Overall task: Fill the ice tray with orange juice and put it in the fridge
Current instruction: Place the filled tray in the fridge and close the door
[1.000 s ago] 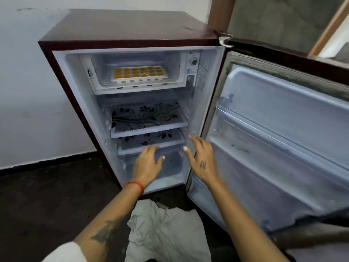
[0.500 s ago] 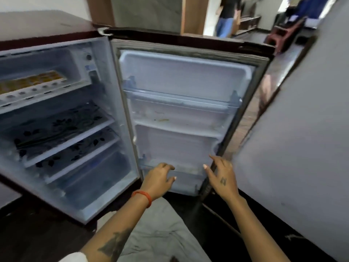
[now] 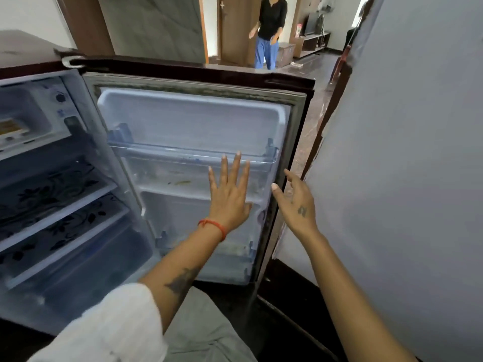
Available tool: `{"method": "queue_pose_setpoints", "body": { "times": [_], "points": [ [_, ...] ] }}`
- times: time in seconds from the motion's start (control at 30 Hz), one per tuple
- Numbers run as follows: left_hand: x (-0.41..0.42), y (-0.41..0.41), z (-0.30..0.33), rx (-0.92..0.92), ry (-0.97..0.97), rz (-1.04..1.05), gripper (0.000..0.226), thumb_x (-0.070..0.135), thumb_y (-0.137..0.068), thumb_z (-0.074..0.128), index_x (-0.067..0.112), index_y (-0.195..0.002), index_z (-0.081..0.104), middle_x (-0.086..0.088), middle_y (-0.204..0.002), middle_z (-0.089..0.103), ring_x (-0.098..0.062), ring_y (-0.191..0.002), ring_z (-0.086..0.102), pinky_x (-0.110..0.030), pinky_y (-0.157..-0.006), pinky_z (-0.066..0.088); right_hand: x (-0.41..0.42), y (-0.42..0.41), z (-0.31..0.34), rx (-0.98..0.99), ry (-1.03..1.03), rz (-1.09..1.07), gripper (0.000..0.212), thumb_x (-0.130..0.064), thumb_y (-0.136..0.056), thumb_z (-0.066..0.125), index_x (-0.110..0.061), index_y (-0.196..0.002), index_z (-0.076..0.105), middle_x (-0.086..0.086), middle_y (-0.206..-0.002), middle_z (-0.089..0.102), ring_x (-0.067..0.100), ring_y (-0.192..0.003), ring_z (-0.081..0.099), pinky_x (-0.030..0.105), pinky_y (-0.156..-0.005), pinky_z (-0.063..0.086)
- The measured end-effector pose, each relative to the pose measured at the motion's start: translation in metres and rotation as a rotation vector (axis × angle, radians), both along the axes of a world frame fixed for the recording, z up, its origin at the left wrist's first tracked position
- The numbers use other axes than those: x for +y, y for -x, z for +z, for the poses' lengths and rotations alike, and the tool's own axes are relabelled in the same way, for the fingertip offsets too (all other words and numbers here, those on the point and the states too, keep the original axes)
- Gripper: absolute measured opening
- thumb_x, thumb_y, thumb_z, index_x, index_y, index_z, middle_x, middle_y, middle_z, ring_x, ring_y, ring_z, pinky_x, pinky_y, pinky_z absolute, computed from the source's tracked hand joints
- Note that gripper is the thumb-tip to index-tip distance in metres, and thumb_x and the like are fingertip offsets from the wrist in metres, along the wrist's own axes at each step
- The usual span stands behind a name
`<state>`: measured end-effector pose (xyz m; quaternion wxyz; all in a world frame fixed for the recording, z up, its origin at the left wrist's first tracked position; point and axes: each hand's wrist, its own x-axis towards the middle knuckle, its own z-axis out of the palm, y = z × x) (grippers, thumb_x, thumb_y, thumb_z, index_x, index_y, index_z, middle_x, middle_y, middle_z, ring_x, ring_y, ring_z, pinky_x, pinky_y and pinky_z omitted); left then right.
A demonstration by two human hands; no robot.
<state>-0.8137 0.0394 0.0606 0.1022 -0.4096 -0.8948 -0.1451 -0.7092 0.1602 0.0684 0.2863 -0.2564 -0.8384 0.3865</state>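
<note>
Fridge door wide open beside grey wall

A pale grey-white wall fills the right side, its near edge running up beside a brown wooden frame. The floor beyond is dark and glossy, catching daylight from the far room. At the back stand brown wooden doors and a grey marbled panel. A person in a black top and blue trousers stands in the doorway. Further right a low wooden cabinet carries a dark screen, with bright light behind it. At the far upper left a white wall shows.
</note>
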Motion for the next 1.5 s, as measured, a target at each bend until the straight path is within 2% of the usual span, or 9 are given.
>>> {"method": "queue_pose_setpoints", "body": {
  "times": [0.13, 0.27, 0.47, 0.77, 1.0, 1.1, 1.2, 1.4, 1.5],
  "points": [
    [0.036, 0.033, 0.014, 0.017, 0.134, 0.106, 0.097, 0.048, -0.086, 0.058, 0.019, -0.151, -0.008, -0.008, -0.161, -0.005, -0.035, -0.146, -0.015, -0.062, -0.113, -0.010, 0.014, 0.004, -0.006, 0.017, 0.043, 0.043, 0.057, -0.041, -0.092, 0.054, -0.021, -0.143, 0.037, 0.002, -0.147, 0.039, 0.019, -0.136, 0.036, 0.041, -0.112, 0.034],
    [0.039, 0.036, 0.012, 0.057, -0.002, 0.112, 0.070, 0.043, -0.083, 0.063, 0.020, -0.142, 0.031, -0.008, -0.144, 0.036, -0.031, -0.141, 0.021, -0.060, -0.115, -0.002, 0.032, 0.005, -0.017, 0.028, 0.056, 0.053, 0.054, -0.037, -0.092, 0.055, -0.019, -0.141, 0.040, 0.002, -0.145, 0.043, 0.018, -0.134, 0.039, 0.042, -0.111, 0.035],
    [0.019, 0.033, 0.004, 0.138, -0.189, 0.087, 0.050, 0.056, -0.084, 0.050, 0.018, -0.116, 0.055, -0.007, -0.116, 0.057, -0.029, -0.118, 0.050, -0.059, -0.113, 0.014, 0.034, 0.013, -0.031, 0.119, 0.090, -0.051, 0.052, -0.032, -0.093, 0.056, -0.015, -0.140, 0.041, 0.005, -0.140, 0.047, 0.021, -0.129, 0.044, 0.046, -0.107, 0.039],
    [-0.067, 0.002, -0.014, 0.088, -0.371, 0.035, 0.045, 0.056, -0.091, 0.040, 0.020, -0.112, 0.054, -0.002, -0.124, 0.054, -0.025, -0.138, 0.033, -0.054, -0.117, 0.012, -0.014, 0.008, -0.032, 0.307, 0.258, -0.061, 0.085, -0.063, -0.078, 0.048, -0.031, -0.148, 0.014, -0.012, -0.151, 0.022, 0.008, -0.139, 0.025, 0.044, -0.116, 0.026],
    [-0.163, -0.022, -0.029, -0.001, -0.457, 0.080, 0.054, 0.055, -0.094, 0.034, 0.028, -0.140, 0.034, 0.008, -0.155, 0.023, -0.017, -0.149, 0.007, -0.052, -0.118, 0.010, -0.095, -0.021, -0.055, 0.340, 0.073, -0.006, 0.084, -0.072, -0.083, 0.037, -0.014, -0.143, 0.031, 0.001, -0.143, 0.039, 0.016, -0.131, 0.037, 0.046, -0.109, 0.033],
    [-0.213, -0.030, -0.031, -0.092, -0.522, 0.128, 0.059, 0.057, -0.094, 0.031, 0.032, -0.147, 0.024, 0.009, -0.159, 0.017, -0.016, -0.147, 0.015, -0.047, -0.117, 0.022, -0.141, -0.033, -0.056, 0.365, 0.021, 0.027, 0.081, -0.075, -0.081, 0.038, -0.010, -0.129, 0.044, 0.000, -0.118, 0.048, 0.016, -0.109, 0.045, 0.034, -0.092, 0.040],
    [-0.265, -0.044, -0.031, -0.184, -0.624, 0.242, 0.068, 0.065, -0.091, 0.030, 0.024, -0.145, 0.033, 0.001, -0.153, 0.033, -0.016, -0.139, 0.033, -0.040, -0.111, 0.036, -0.193, -0.037, -0.061, 0.370, -0.082, 0.043, 0.074, -0.072, -0.082, 0.038, -0.009, -0.120, 0.047, 0.010, -0.109, 0.051, 0.020, -0.101, 0.047, 0.039, -0.086, 0.042],
    [-0.355, -0.081, -0.028, -0.280, -0.704, 0.370, 0.084, 0.079, -0.079, 0.032, 0.021, -0.139, 0.043, 0.001, -0.133, 0.055, -0.009, -0.112, 0.056, -0.031, -0.091, 0.051, -0.280, -0.029, -0.058, 0.530, -0.197, 0.067, 0.052, -0.054, -0.089, 0.047, -0.007, -0.098, 0.068, 0.009, -0.111, 0.036, 0.025, -0.107, 0.040, 0.038, -0.097, 0.038],
    [-0.389, -0.093, -0.026, -0.310, -0.734, 0.414, 0.089, 0.082, -0.075, 0.035, 0.025, -0.143, 0.036, 0.004, -0.139, 0.049, -0.003, -0.112, 0.053, -0.022, -0.093, 0.047, -0.326, -0.019, -0.052, 0.619, -0.015, 0.215, 0.028, -0.032, -0.080, 0.064, -0.012, -0.098, 0.057, -0.001, -0.114, 0.033, 0.014, -0.113, 0.038, 0.035, -0.096, 0.044]
  ]
}}
